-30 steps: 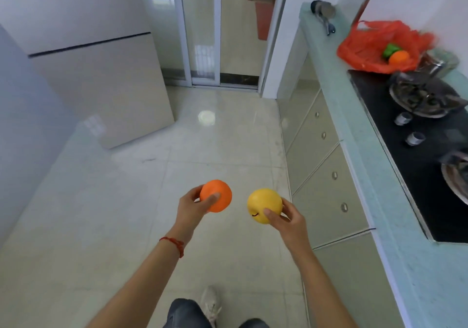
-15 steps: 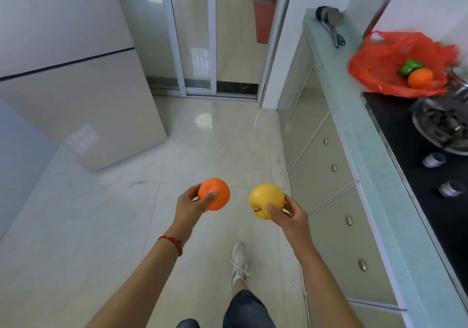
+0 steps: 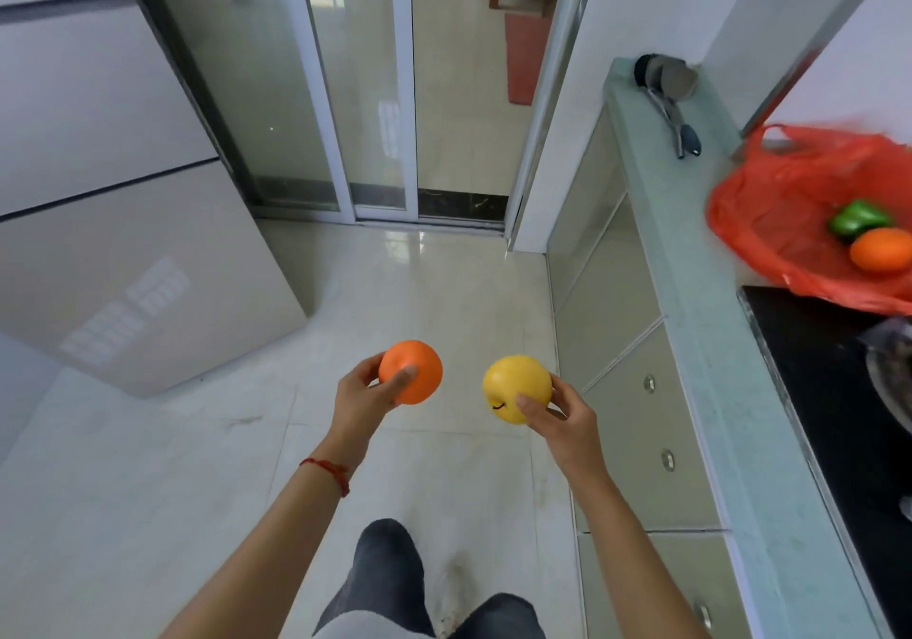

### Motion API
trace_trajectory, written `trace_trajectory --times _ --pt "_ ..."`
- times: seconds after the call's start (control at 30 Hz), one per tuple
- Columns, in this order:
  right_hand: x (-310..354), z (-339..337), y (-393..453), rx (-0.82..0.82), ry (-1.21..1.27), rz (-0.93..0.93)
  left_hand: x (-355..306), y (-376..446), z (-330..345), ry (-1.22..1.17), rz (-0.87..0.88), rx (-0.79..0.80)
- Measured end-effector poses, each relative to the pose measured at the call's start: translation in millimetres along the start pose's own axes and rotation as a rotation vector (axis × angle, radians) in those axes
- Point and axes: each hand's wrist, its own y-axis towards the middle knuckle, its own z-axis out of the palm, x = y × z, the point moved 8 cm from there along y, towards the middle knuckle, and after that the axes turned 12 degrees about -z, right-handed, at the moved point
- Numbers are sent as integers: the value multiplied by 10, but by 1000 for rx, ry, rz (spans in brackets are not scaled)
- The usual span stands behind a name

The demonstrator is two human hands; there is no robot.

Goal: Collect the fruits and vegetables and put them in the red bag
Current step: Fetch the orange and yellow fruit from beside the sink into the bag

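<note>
My left hand (image 3: 362, 399) grips an orange fruit (image 3: 414, 368) in front of me over the floor. Beside it, my right hand (image 3: 562, 416) holds a yellow apple (image 3: 513, 384) by its fingertips. The red bag (image 3: 779, 224) lies open on the pale green counter (image 3: 691, 303) at the right, well ahead of both hands. Inside it sit a green pepper (image 3: 858, 218) and another orange fruit (image 3: 881, 249).
Cabinet drawers with round knobs (image 3: 631, 391) run under the counter. A black stove top (image 3: 849, 401) lies behind the bag. A metal utensil (image 3: 666, 95) rests at the counter's far end. Glass sliding doors (image 3: 355, 95) stand ahead across the tiled floor.
I have walked forward along the counter, so the red bag appears nearer and lower at the right. Both hands keep their fruits in the same hold.
</note>
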Motion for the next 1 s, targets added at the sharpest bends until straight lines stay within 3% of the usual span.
trace_trajectory --times 0.57,1.0 --pt "499 642 2585 -111 2 10 -1706 2397 449 93 -7 92" --pt "662 229 4152 -160 -1 5 -2571 3501 1511 200 17 152"
